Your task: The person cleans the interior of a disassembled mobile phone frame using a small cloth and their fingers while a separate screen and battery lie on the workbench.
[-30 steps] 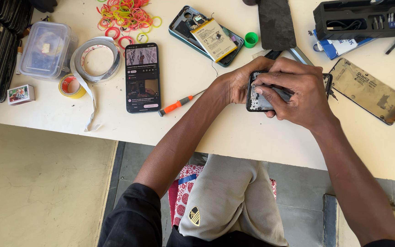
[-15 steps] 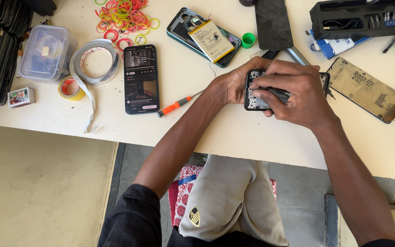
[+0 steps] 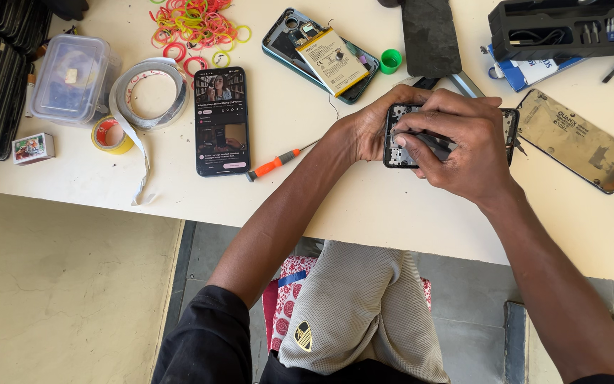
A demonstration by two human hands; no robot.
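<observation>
An opened phone (image 3: 401, 135) is steadied on the worktop (image 3: 364, 206) by the left hand (image 3: 374, 124), curled around its end. A dark tool (image 3: 431, 144) is pinched in the right hand (image 3: 463, 149) directly above. Exposed parts might be gouged by a slip.

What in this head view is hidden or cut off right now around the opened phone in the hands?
- Opened phone: mostly covered by the right hand; its inside is too small to read.
- Dark tool: tip hidden under the fingers.
- Left hand: fingers hidden behind the phone.
- Bit case: cut by the top edge.
- Orange screwdriver: tip hidden behind the left forearm.
</observation>
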